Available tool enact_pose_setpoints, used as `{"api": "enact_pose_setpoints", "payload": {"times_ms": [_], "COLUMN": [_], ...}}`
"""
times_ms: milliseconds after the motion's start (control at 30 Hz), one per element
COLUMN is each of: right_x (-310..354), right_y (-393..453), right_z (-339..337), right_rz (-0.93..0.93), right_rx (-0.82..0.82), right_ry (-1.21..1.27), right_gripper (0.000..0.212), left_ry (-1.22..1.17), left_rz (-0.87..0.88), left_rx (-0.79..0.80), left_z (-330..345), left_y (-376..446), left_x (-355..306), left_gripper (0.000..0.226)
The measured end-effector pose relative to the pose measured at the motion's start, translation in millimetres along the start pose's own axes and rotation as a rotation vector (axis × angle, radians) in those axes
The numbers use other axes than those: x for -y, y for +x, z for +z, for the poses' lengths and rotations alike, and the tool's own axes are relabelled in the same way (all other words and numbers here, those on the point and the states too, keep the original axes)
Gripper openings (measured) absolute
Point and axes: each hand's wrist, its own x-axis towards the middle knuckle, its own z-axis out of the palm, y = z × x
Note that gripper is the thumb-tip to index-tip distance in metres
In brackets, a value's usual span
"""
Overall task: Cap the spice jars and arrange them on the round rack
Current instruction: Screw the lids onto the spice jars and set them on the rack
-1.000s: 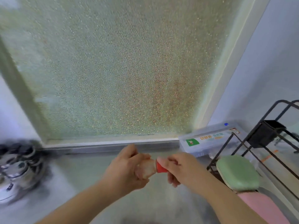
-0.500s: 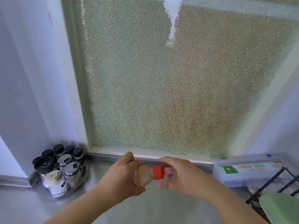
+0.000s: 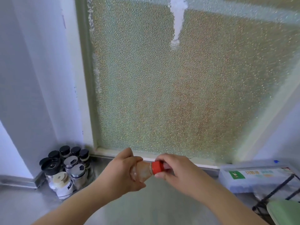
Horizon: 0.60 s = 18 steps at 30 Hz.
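The left hand (image 3: 125,172) is wrapped around the body of a clear jar (image 3: 142,172), holding it on its side in the air above the counter (image 3: 146,205). The right hand (image 3: 177,174) pinches the red cap (image 3: 157,167) sitting on the jar's mouth, fingertips curled over its rim. Well to the left of the held jar, in the corner, the round rack (image 3: 88,177) carries a cluster of jars (image 3: 68,168) with black and silver lids. To the right of the right hand lies a pale plastic box (image 3: 253,176), with a black wire stand (image 3: 276,190) beside it
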Motion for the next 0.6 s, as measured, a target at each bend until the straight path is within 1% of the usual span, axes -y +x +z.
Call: {"api": "enact_pose_setpoints", "payload": {"times_ms": [67,133,200,267,367,467,533,600], "right_x": [1.7,3.5,4.5,7.2,14.6,23.3,29.2,35.1], "right_y": [2.8,4.7,5.8,6.7,13.1,27.4,38.8,50.6], "right_z": [3.3,8.4,15.1,23.5,39.7,56.6,69.7,84.6], "right_rz": [-0.011,-0.011,-0.006,-0.009,-0.007,-0.034,-0.039,-0.039], "right_rx": [0.02,0.045,0.053,0.033,-0.043,-0.101,-0.066,0.005], "right_ry": [-0.02,-0.042,-0.037,-0.019,0.057,0.08,0.081,0.095], "right_gripper": [0.03,0.032,0.035,0.034,0.032,0.03,0.031,0.028], "left_ry": [0.012,0.022,0.024,0.046,0.035,-0.045,-0.072,-0.058], "left_rz": [0.007,0.007,0.004,-0.017,-0.09,-0.177,-0.248,-0.317], "left_rx": [-0.041,-0.064,-0.062,-0.038,-0.024,-0.04,-0.034,-0.031], "left_z": [-0.2,2.9,6.2,7.6,8.2,6.5,6.5,7.1], "left_y": [-5.3,-12.4,-19.0,-24.8,-31.0,-38.0,-44.9,-53.5], "left_x": [1.9,7.9,15.2,20.4,28.8,35.8,43.6,56.8], "left_gripper": [0.074,0.069,0.071,0.068,0.073,0.07,0.064,0.059]}}
